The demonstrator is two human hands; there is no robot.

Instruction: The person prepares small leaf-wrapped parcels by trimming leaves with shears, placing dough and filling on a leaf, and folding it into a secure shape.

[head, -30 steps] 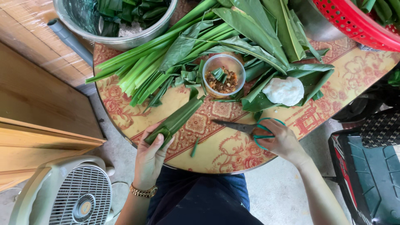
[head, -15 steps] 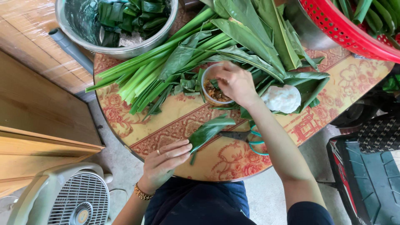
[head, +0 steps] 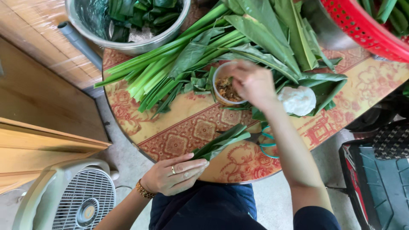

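The left hand (head: 177, 173) pinches a folded green leaf (head: 221, 144) over the counter (head: 179, 127) edge; the right hand (head: 252, 81), fingers bunched, dips into the small filling cup (head: 225, 88) among the leaves.

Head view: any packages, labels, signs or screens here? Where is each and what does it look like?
Round badge at the middle of the white fan grille, lower left: small disc, pale with a dark mark, too small to make out.
Clear plastic tub on the patterned table, under the right hand: round, unlabelled, brown filling inside.
No signs or screens in view.
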